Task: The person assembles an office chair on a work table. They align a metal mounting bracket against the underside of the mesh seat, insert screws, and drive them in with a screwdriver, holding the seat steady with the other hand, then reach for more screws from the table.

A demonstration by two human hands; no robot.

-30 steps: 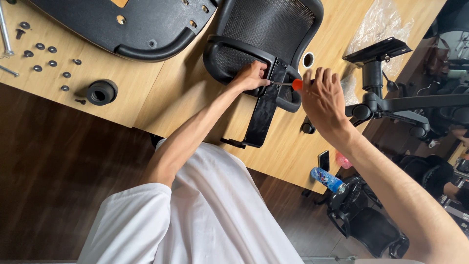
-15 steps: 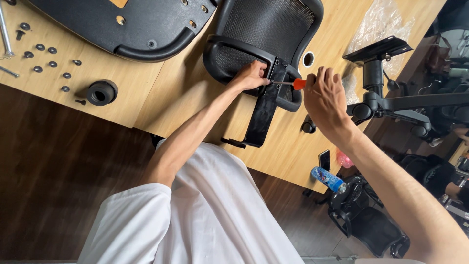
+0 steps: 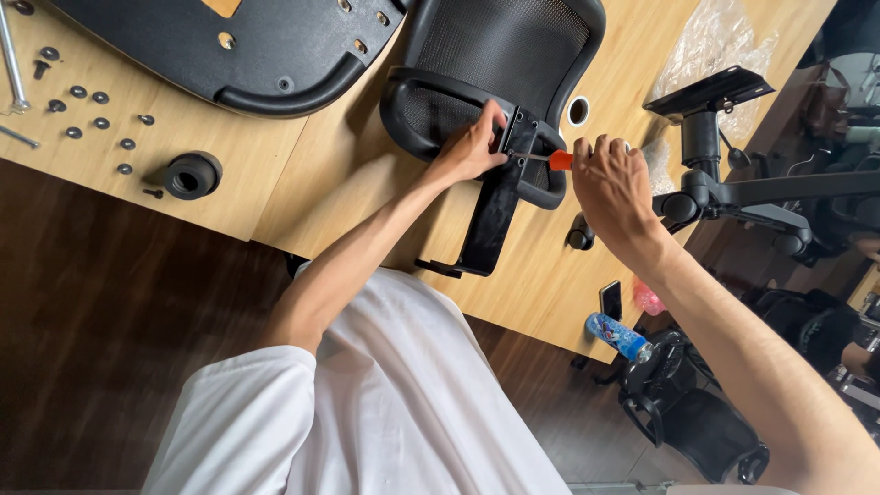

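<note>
While the left hand [image 3: 472,147] presses its curled fingers against the black bracket [image 3: 500,197] at the base of the mesh chair back [image 3: 513,41], the right hand [image 3: 612,188] is closed in a fist around a screwdriver [image 3: 550,159] with an orange handle, whose thin shaft runs leftward to the top of the bracket, just beside the left fingertips. Chair back and bracket lie flat on the wooden table [image 3: 312,174] at upper centre of the frame, the bracket's long arm reaching down toward the table's near edge. At upper left lies the black seat base [image 3: 229,46] with its underside up, and left of it are scattered dark bolts [image 3: 92,96] and a black round bushing [image 3: 191,174]. At upper right a black chair mechanism [image 3: 706,147] stands beside crumpled clear plastic wrap [image 3: 715,41]. Near the lower right edge of the table, a dark phone [image 3: 610,299] lies on the tabletop; just past that edge is a blue bottle [image 3: 616,335].
</note>
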